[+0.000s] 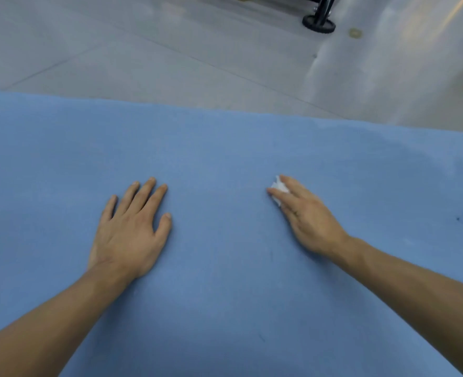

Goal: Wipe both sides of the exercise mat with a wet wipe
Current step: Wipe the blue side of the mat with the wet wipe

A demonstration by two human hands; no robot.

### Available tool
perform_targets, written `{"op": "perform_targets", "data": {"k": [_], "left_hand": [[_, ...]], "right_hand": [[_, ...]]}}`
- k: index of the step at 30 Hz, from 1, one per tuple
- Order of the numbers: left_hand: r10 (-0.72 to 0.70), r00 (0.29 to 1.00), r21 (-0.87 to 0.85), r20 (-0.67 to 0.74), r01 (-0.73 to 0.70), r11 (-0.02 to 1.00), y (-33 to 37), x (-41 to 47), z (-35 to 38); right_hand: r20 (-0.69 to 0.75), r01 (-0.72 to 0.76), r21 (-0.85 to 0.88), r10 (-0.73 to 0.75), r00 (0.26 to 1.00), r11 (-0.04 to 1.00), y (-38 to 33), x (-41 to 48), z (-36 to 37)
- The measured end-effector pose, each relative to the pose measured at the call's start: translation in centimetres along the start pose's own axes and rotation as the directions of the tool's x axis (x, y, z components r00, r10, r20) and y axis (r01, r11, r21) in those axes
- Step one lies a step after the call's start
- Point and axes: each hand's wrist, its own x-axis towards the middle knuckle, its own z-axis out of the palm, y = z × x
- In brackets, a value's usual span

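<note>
A blue exercise mat lies spread on a grey floor, one side up. The person's left grip, a bare hand, rests flat and empty near the mat's middle, bracing it. The right grip, near it, has straight fingers pressing a bunched white wet wipe onto the mat. Wiping this side looks underway; next come firm strokes out to the mat's edges. No container shows.
</note>
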Motion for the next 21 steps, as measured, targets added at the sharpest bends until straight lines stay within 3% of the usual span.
{"op": "perform_targets", "data": {"k": [3,5,7,12,17,21], "left_hand": [[-0.002,1.0,-0.004,-0.001,0.002,1.0,-0.1,0.0,0.0],[-0.001,1.0,-0.003,0.001,0.001,1.0,-0.1,0.0,0.0],[0.0,1.0,-0.005,0.001,0.0,1.0,-0.1,0.0,0.0],[0.004,1.0,-0.011,-0.003,-0.004,1.0,-0.2,0.0,0.1],[0.005,1.0,-0.021,-0.007,-0.005,1.0,-0.1,0.0,0.1],[0.009,1.0,-0.033,-0.01,-0.009,0.999,-0.1,0.0,0.1]], "right_hand": [[0.094,0.153,-0.125,-0.142,0.985,0.98,-2.7,-2.9,0.5],[0.184,0.174,-0.201,-0.137,0.973,0.964,-3.4,-4.4,0.2],[0.183,0.153,-0.3,-0.1,0.978,0.942,-3.0,-4.4,-0.2],[0.067,-0.123,-0.352,0.156,0.986,0.928,0.5,-1.3,-1.0],[0.008,-0.346,-0.331,0.369,0.929,0.878,3.8,1.1,-2.5],[0.048,-0.366,-0.201,0.382,0.923,0.909,3.0,2.3,-2.1]]}}
